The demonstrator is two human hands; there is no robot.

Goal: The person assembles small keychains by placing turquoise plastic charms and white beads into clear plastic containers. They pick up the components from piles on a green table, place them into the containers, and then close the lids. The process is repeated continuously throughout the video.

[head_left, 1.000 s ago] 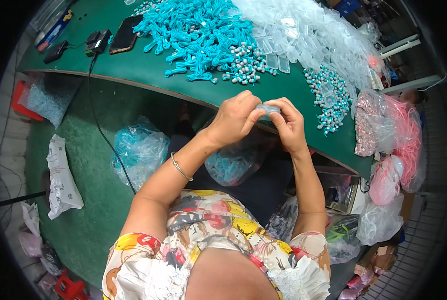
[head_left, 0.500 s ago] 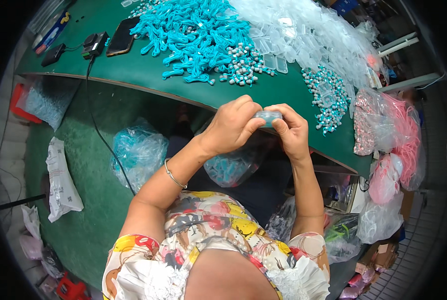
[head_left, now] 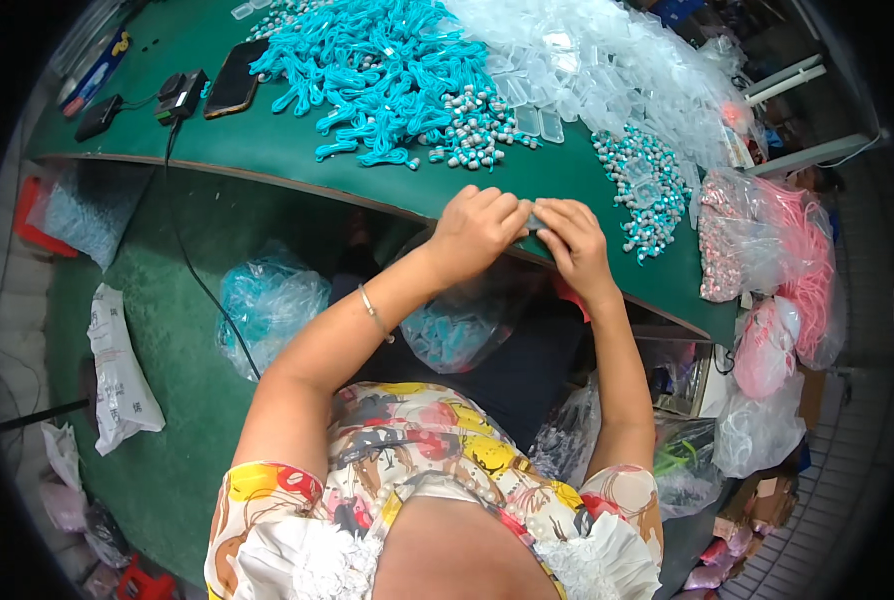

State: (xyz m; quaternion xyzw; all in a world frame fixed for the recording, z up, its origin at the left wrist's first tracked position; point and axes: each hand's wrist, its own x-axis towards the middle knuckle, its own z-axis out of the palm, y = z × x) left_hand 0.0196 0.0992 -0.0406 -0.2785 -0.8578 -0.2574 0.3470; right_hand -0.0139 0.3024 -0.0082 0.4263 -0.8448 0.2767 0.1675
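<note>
Fingers (head_left: 508,207) of left hand (head_left: 470,240) and right hand (head_left: 579,248) curl closed round a translucent case (head_left: 534,221); looped turquoise cords (head_left: 372,75) lie beyond.

On my remote view I make this out as a small assembly workshop: a long green worktable (head_left: 277,145) carries heaps of turquoise cords (head_left: 367,70), clear plastic cases (head_left: 607,60) and small two-tone pieces (head_left: 647,195), with bagged pink cords (head_left: 805,255) at its right and a turquoise-filled bag (head_left: 272,300) on the floor (head_left: 192,420).
</note>
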